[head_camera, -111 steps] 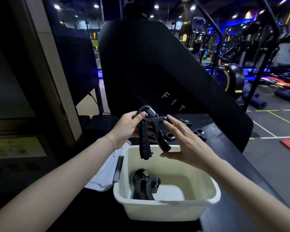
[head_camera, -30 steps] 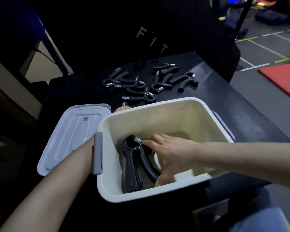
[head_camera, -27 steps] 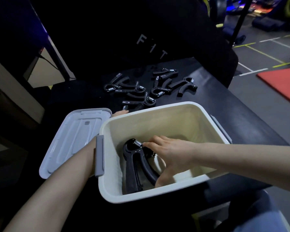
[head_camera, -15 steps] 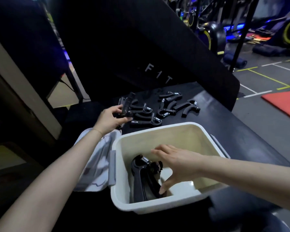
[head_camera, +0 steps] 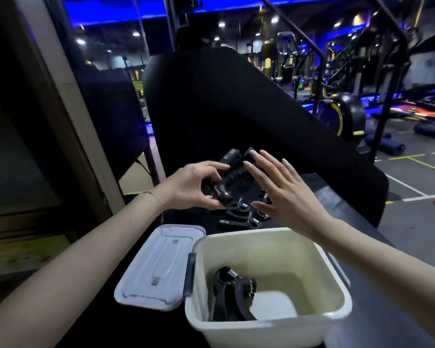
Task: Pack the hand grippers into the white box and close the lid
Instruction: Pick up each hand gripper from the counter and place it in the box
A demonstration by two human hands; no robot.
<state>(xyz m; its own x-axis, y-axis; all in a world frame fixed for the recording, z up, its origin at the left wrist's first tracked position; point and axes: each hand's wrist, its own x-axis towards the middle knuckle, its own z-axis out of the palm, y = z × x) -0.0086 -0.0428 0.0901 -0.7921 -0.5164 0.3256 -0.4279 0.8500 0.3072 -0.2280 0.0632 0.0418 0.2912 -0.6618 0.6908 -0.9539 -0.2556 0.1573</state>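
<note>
The white box (head_camera: 334,285) stands open on the black table, near me. Black hand grippers (head_camera: 230,297) lie in its left side. My left hand (head_camera: 191,187) is shut on another black hand gripper (head_camera: 234,174), held in the air beyond the box. My right hand (head_camera: 284,192) hovers open just right of that gripper, fingers spread, fingertips near its handles. Several more hand grippers (head_camera: 241,218) lie on the table beyond the box, partly hidden by my hands. The white lid (head_camera: 158,267) lies flat to the left of the box.
A big black gym machine panel (head_camera: 236,109) rises right behind the table (head_camera: 362,222). The table's right edge drops to the gym floor. A wall and a wooden frame (head_camera: 68,121) stand on the left.
My left hand has lifted a hand gripper from the pile into the air. My right hand has come out of the box and risen beside it. The view has tilted upward.
</note>
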